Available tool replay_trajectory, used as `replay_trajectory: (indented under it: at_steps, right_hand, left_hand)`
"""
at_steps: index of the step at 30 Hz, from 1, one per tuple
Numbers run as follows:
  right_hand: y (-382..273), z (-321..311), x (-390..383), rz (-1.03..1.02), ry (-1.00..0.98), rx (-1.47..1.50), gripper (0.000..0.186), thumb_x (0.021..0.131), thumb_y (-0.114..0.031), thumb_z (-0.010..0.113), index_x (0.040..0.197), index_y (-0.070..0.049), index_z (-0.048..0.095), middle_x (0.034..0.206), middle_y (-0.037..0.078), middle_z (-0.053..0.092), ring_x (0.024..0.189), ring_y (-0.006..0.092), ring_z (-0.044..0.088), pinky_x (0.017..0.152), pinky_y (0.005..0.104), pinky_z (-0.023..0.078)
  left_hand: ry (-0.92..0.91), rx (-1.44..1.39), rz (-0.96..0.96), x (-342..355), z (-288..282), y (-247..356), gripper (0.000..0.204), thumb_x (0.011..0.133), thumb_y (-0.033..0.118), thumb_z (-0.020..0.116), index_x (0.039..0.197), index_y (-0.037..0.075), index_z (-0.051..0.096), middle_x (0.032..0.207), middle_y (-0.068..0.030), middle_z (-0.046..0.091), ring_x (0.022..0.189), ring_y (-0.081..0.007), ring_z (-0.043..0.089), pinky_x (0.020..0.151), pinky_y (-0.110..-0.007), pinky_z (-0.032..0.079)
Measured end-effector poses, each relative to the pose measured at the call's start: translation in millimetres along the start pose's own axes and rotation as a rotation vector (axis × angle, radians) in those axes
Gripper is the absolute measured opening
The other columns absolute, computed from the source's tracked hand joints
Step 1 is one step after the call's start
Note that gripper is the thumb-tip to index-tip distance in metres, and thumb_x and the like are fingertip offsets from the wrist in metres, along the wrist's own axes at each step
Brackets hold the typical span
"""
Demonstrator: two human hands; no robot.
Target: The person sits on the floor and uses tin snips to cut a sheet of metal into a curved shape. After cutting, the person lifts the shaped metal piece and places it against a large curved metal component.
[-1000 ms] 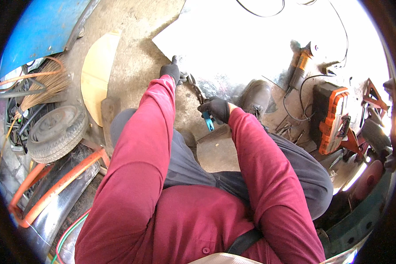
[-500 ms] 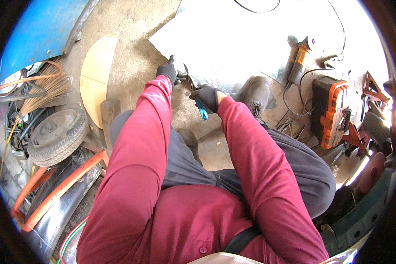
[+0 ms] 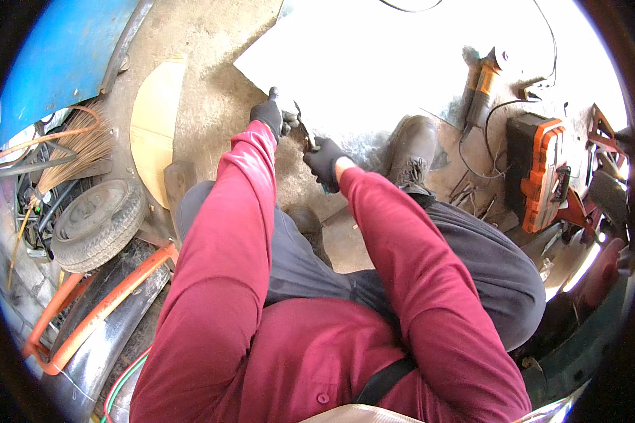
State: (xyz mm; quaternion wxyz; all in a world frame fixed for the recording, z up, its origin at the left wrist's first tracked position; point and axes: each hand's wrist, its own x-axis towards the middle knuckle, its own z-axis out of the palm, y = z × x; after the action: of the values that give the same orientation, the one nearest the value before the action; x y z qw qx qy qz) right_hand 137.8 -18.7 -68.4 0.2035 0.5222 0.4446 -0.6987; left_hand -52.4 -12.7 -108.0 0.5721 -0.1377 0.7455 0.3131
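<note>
A wide pale sheet (image 3: pixel 360 70) covered much of the floor (image 3: pixel 208 42) ahead, and a dark shoe (image 3: pixel 413 144) stood at its near edge, just right of the hands. Beyond the shoe lay an orange-and-black power tool (image 3: pixel 483 92) trailing a cord, with an orange-and-black case (image 3: pixel 540 176) nearer on the right. A curved piece of cardboard (image 3: pixel 154 127) lay to the left, well apart from the hands, and past it were a broom (image 3: pixel 77 144), a tyre (image 3: pixel 99 224) and an orange frame (image 3: pixel 106 314). The hand tool (image 3: pixel 305 134) was at the sheet's near edge, its slim dark end pointing up between the hands. The right hand (image 3: pixel 326 162) had its fingers wrapped round it; the left hand (image 3: pixel 268 113) sat by the sheet's corner, thumb stretched out, but whether its fingers pinched the edge could not be told. A second earlier the right hand was farther from the left and the blue handle stuck out plainly; now only a sliver showed beneath the glove.
</note>
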Motion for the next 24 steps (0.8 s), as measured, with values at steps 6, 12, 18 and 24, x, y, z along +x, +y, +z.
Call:
replay_trajectory:
  at_steps: [6, 12, 18, 24]
  right_hand:
    - [-29.9, -43.5, -1.6, 0.017, -0.256, 0.055, 0.05, 0.096, -0.038, 0.069, 0.127, 0.002, 0.064, 0.092, 0.015, 0.072, 0.078, 0.0259, 0.07, 0.062, 0.0424, 0.057]
    - [-28.9, -17.0, -9.6, 0.029, -0.095, 0.032, 0.055, 0.097, -0.041, 0.062, 0.124, 0.006, 0.061, 0.093, 0.021, 0.071, 0.071, 0.0322, 0.071, 0.06, 0.0486, 0.057]
    - [-22.3, -3.6, -7.1, -0.03, 0.036, 0.035, 0.037, 0.094, -0.031, 0.067, 0.115, 0.0, 0.064, 0.08, 0.014, 0.065, 0.061, 0.0253, 0.064, 0.054, 0.0411, 0.056]
    - [-47.7, -31.0, -11.1, 0.037, -0.185, 0.209, 0.042, 0.094, -0.034, 0.073, 0.108, 0.005, 0.066, 0.094, 0.015, 0.067, 0.076, 0.0249, 0.068, 0.061, 0.0405, 0.059]
  left_hand:
    - [0.045, 0.048, -0.004, -6.2, -1.7, 1.0, 0.064, 0.105, 0.066, 0.044, 0.103, 0.005, 0.064, 0.071, -0.0113, 0.066, 0.048, -0.0231, 0.05, 0.044, -0.037, 0.04]
    - [0.003, -0.031, -0.071, -10.7, -0.6, 7.1, 0.065, 0.105, 0.066, 0.043, 0.105, 0.004, 0.062, 0.072, -0.0113, 0.065, 0.054, -0.0258, 0.061, 0.042, -0.035, 0.039]
    - [-0.066, -0.072, -0.073, -16.9, -1.7, 6.7, 0.058, 0.107, 0.063, 0.041, 0.096, 0.009, 0.058, 0.062, -0.006, 0.057, 0.054, -0.0244, 0.062, 0.043, -0.033, 0.038]
    - [0.013, 0.07, 0.032, -12.3, -1.7, 5.9, 0.06, 0.107, 0.065, 0.039, 0.091, 0.011, 0.059, 0.058, -0.0018, 0.053, 0.05, -0.0208, 0.056, 0.046, -0.034, 0.039]
